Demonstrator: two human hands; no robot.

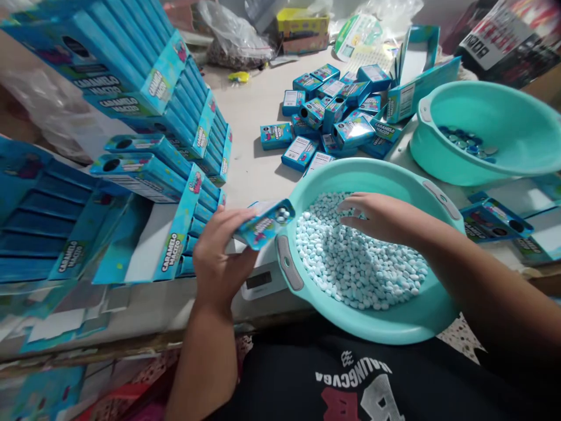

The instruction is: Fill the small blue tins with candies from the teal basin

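My left hand [221, 254] grips a small blue candy box [266, 227], tilted beside the left rim of a teal basin [372, 332]. White candies show through the round window near the box's right end. Many small white and pale blue candies [363, 272] fill the basin's bottom. Over them hangs my right hand [377, 217], its fingers curved and apart, the fingertips at the candies' surface. Nothing shows in that hand; its palm faces away from me. A white scale [265, 283] sticks out from under the basin's left side.
Display cartons [144, 93] of blue boxes stand stacked at the left. An open, partly filled carton [153, 240] sits nearer. Loose candy boxes [333, 111] lie heaped behind the basin. A second teal basin [521, 140] with round blue pieces stands right, beside an open carton [421, 76].
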